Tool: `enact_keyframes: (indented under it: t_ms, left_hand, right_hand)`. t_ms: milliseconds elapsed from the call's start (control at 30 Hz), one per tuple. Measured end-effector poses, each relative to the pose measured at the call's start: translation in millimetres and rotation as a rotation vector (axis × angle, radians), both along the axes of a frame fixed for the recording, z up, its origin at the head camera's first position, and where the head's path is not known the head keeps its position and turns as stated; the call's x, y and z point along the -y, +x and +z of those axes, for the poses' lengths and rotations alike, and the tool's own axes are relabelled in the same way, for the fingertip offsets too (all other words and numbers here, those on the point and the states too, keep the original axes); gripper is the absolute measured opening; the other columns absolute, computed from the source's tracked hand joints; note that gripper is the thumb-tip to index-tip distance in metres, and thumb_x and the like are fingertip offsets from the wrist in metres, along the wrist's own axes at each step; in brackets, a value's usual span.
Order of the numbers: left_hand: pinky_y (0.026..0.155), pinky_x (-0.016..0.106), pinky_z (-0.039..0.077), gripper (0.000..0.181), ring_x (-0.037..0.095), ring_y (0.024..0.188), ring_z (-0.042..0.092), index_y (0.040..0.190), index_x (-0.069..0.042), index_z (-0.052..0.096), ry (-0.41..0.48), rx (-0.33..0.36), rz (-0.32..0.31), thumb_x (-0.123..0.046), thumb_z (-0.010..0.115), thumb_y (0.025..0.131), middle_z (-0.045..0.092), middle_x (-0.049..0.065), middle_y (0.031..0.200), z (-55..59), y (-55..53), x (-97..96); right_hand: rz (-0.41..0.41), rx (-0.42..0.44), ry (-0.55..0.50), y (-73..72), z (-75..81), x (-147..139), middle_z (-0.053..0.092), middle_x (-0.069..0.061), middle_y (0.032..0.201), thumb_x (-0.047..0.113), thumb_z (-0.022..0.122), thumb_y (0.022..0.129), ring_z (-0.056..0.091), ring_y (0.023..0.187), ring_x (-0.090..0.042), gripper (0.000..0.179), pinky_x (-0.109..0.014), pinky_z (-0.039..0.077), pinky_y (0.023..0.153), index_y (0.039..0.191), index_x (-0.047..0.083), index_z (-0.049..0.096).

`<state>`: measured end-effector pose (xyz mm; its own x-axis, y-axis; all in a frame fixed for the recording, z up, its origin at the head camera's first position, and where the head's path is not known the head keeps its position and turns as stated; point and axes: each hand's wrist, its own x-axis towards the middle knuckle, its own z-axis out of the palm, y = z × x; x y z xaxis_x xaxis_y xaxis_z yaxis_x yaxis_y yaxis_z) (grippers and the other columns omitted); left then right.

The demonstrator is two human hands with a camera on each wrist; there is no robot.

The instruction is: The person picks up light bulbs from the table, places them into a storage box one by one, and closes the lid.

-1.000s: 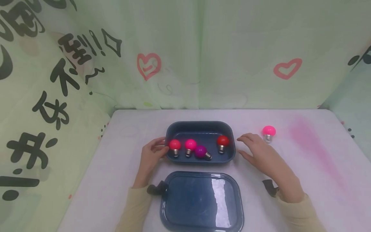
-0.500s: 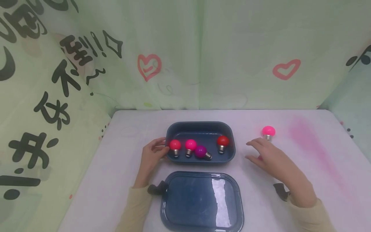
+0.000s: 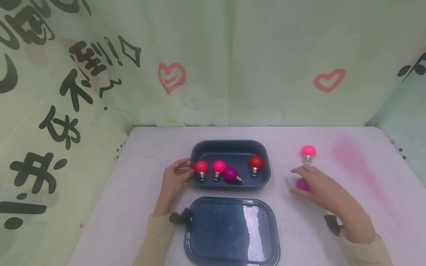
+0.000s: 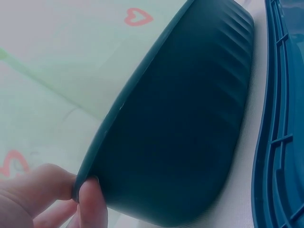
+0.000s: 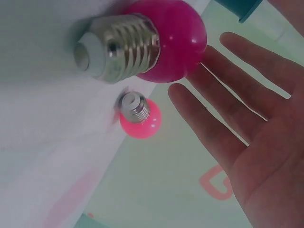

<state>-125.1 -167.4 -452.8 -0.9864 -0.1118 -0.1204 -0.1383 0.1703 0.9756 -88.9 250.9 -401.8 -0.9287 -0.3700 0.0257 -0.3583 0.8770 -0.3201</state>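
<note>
My left hand (image 3: 173, 179) pinches the left edge of a dark blue box (image 3: 229, 186); in the left wrist view its fingers (image 4: 93, 204) grip the rim at a corner. Inside lie a coral-red bulb (image 3: 201, 166), a pink bulb (image 3: 219, 166), a purple bulb (image 3: 230, 174) and a red bulb (image 3: 256, 161). Right of the box, my right hand (image 3: 321, 188) reaches over another purple bulb (image 3: 302, 184) on the table. The right wrist view shows straight, spread fingers beside this magenta-looking bulb (image 5: 173, 40), its screw base turned to the camera. Whether they touch it is unclear.
A dark blue lid (image 3: 229, 229) lies flat in front of the box. Beyond my right hand, another pink bulb (image 3: 308, 150) lies on the white table (image 3: 133, 214). Green curtains (image 3: 253, 92) with drawings hang at the back and sides.
My right hand has moved away from the box's right side, rightward and nearer to me, to the purple bulb, which has come into view. My left hand keeps its hold on the box.
</note>
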Motion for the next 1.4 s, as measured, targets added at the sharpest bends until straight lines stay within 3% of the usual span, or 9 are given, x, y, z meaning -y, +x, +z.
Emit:
enact_keyframes:
  t_ms: [500, 800, 1400]
  left_hand:
    - [0.072, 0.028, 0.060, 0.045, 0.023, 0.101, 0.066, 0.129, -0.010, 0.064, 0.018, -0.001, -0.004, -0.007, 0.075, 0.086, 0.066, 0.016, 0.122, -1.0, 0.2, 0.4]
    - [0.070, 0.026, 0.060, 0.044, 0.020, 0.096, 0.067, 0.129, -0.008, 0.064, 0.042, -0.021, -0.010, -0.005, 0.074, 0.086, 0.065, 0.019, 0.120, -1.3, 0.7, 0.6]
    - [0.073, 0.029, 0.060, 0.042, 0.021, 0.096, 0.066, 0.128, -0.009, 0.065, 0.023, -0.007, -0.010, -0.008, 0.074, 0.087, 0.066, 0.016, 0.120, -0.9, 1.3, 0.8]
  right_hand:
    - [0.046, 0.009, 0.019, 2.8, -8.8, -12, 0.066, -0.021, 0.115, 0.010, 0.081, 0.078, 0.058, 0.115, -0.043, 0.046, -0.058, 0.047, 0.098, 0.117, -0.005, 0.065]
    - [0.079, -0.021, 0.019, 2.3, -12.7, -16, 0.068, -0.011, 0.102, 0.004, 0.083, 0.074, 0.064, 0.102, -0.035, 0.037, -0.054, 0.052, 0.091, 0.108, 0.000, 0.068]
    - [0.085, -0.060, 0.026, -1.2, -0.6, -6, 0.068, -0.014, 0.108, 0.003, 0.082, 0.076, 0.064, 0.105, -0.036, 0.039, -0.054, 0.053, 0.092, 0.112, 0.000, 0.068]
